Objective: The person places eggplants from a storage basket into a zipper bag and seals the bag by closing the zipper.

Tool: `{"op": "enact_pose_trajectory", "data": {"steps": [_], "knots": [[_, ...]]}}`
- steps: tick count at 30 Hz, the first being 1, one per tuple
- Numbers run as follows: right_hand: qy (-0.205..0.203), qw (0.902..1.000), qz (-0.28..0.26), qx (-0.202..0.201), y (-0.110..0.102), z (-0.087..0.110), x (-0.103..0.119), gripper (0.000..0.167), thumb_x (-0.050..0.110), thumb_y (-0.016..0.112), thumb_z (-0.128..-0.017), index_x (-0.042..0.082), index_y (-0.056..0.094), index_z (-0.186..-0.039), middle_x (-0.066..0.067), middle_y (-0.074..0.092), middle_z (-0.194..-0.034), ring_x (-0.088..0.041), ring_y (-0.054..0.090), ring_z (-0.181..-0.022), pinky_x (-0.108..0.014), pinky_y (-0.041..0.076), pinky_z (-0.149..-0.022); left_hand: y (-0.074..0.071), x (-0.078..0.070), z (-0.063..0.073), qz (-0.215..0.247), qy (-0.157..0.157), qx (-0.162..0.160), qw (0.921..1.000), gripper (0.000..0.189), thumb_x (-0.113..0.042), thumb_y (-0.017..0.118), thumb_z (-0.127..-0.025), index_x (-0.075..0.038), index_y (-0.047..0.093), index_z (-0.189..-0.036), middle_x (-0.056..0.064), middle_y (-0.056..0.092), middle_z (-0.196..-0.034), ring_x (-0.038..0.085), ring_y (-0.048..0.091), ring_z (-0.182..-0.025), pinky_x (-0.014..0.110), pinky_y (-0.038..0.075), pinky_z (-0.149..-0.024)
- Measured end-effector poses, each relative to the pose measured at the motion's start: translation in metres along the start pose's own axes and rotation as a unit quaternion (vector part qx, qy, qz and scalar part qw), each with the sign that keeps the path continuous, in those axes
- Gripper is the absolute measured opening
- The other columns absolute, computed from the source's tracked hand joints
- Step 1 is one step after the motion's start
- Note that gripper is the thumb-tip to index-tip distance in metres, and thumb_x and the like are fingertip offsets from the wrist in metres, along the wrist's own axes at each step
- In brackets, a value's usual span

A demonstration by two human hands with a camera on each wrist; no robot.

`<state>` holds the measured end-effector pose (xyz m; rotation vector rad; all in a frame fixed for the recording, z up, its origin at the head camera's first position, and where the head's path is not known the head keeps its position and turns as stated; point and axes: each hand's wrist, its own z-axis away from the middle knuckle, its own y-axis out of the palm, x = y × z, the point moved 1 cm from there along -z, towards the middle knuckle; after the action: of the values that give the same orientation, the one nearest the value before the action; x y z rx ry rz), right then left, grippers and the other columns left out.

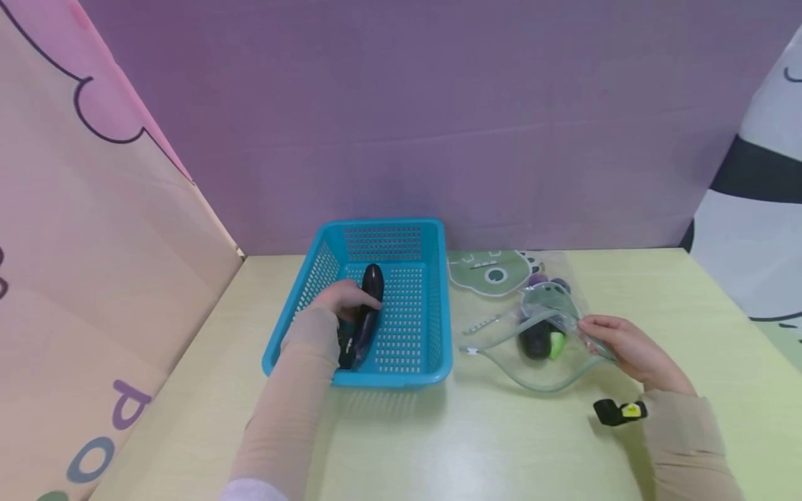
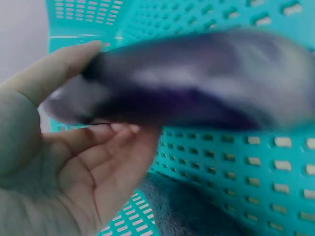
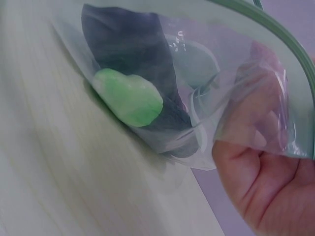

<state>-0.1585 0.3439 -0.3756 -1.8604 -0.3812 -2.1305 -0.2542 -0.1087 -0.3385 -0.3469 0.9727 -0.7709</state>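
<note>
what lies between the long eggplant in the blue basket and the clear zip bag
Part of the blue basket: its perforated floor and right wall, in the head view.

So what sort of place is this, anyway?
Probably an indoor tabletop screened off for a staged activity, though what lies beyond is hidden: a plain purple cloth-like backdrop behind, a peach cartoon-printed panel along the left, and a pale wood-grain table bearing a blue perforated plastic basket.

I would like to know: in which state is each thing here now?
Dark eggplant: gripped by the left hand, inside the blue basket.
The blue basket: upright, open at the top.
Zip bag: unzipped, held near its mouth by the right hand.
Dark object with green part: inside the bag.
</note>
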Motion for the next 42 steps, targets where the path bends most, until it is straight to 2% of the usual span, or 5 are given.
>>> {"op": "enact_pose_trajectory", "data": {"steps": [6,16,24,38,42], "knots": [[0.002,1.0,-0.004,0.001,0.0,-0.001,0.001,0.031,0.011,0.042,-0.101,0.019,0.068,-0.087,0.01,0.06,-0.072,-0.002,0.054,-0.062,-0.017,0.047,-0.056,-0.005,-0.003,0.0,0.09,0.049,-0.026,0.9944,0.062,-0.033,0.07,-0.084,0.005,0.048,-0.127,0.022,0.062,-0.118,0.031,0.066,-0.101,0.041,0.052,-0.09],[0.002,0.9999,-0.011,0.002,0.0,0.0,0.0,0.031,0.011,0.041,-0.101,0.018,0.068,-0.087,0.01,0.06,-0.072,-0.002,0.054,-0.062,-0.017,0.047,-0.055,-0.009,-0.015,0.001,0.176,0.057,-0.02,0.9826,0.055,-0.034,0.067,-0.087,0.006,0.053,-0.123,0.018,0.068,-0.107,0.022,0.068,-0.093,0.04,0.049,-0.095],[-0.001,0.9998,-0.019,0.008,-0.001,-0.001,-0.002,0.032,0.011,0.041,-0.101,0.019,0.069,-0.087,0.01,0.06,-0.073,-0.001,0.054,-0.062,-0.016,0.047,-0.056,-0.01,-0.015,0.0,0.206,0.057,-0.01,0.9768,0.052,-0.032,0.066,-0.088,0.005,0.055,-0.122,0.007,0.067,-0.085,0.012,0.064,-0.074,0.043,0.047,-0.098],[0.005,0.9995,-0.029,0.009,-0.001,0.0,-0.001,0.03,0.012,0.043,-0.101,0.019,0.069,-0.088,0.01,0.062,-0.074,-0.001,0.055,-0.063,-0.016,0.048,-0.056,-0.011,-0.015,0.001,0.236,0.078,0.001,0.9685,0.049,-0.031,0.062,-0.091,0.007,0.054,-0.122,0.001,0.066,-0.08,0.007,0.063,-0.07,0.028,0.054,-0.08],[0.002,0.9993,-0.035,0.013,-0.002,0.0,-0.001,0.03,0.011,0.042,-0.101,0.019,0.069,-0.088,0.009,0.062,-0.075,-0.001,0.055,-0.063,-0.016,0.048,-0.056,-0.011,-0.017,0.001,0.243,0.087,0.007,0.9662,0.049,-0.029,0.06,-0.093,0.008,0.053,-0.123,0.001,0.066,-0.081,0.006,0.064,-0.071,0.029,0.054,-0.083]]}}
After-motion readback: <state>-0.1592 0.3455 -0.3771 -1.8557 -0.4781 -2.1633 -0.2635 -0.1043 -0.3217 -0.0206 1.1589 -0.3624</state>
